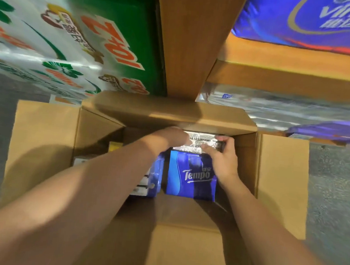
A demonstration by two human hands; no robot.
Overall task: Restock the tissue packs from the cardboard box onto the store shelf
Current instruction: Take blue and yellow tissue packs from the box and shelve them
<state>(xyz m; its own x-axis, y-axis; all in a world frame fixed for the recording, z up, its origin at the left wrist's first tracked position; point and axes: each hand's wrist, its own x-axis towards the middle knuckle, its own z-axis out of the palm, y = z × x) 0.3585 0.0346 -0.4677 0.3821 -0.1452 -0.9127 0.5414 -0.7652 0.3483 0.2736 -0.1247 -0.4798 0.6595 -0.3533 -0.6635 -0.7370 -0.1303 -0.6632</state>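
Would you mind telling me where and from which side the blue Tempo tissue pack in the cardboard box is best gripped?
Probably from above, at its far end: the blue Tempo tissue pack lies label-up in the open cardboard box, and the left hand and right hand already pinch the shiny plastic wrap there. A second blue pack crowds its left side.

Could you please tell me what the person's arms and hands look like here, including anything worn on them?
Both forearms are bare up to the frame's edge; no sleeves show. The left hand and right hand wear no gloves. No watch, bracelet or ring is visible, though the left hand's fingers are partly hidden. Shadows fall across both arms.
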